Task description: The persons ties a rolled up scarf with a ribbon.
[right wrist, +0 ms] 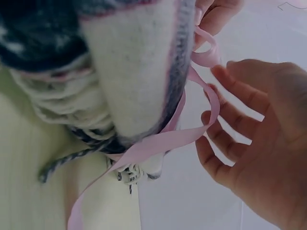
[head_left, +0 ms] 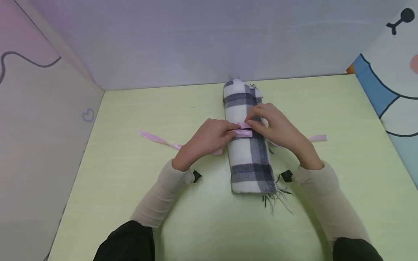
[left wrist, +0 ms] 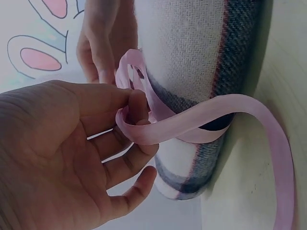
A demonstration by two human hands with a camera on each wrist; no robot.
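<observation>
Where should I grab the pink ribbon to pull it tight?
Probably pinch the pink ribbon by its two loose tails, one from each side of the rolled plaid scarf. They lie flat and free on the table; the middle already wraps the roll.

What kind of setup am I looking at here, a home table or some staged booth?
Most likely a staged tabletop booth, not a lived-in room. A pale green tabletop is boxed in by a plain back panel and cartoon-printed side panels. On it lies only a rolled plaid scarf with a pink ribbon.
</observation>
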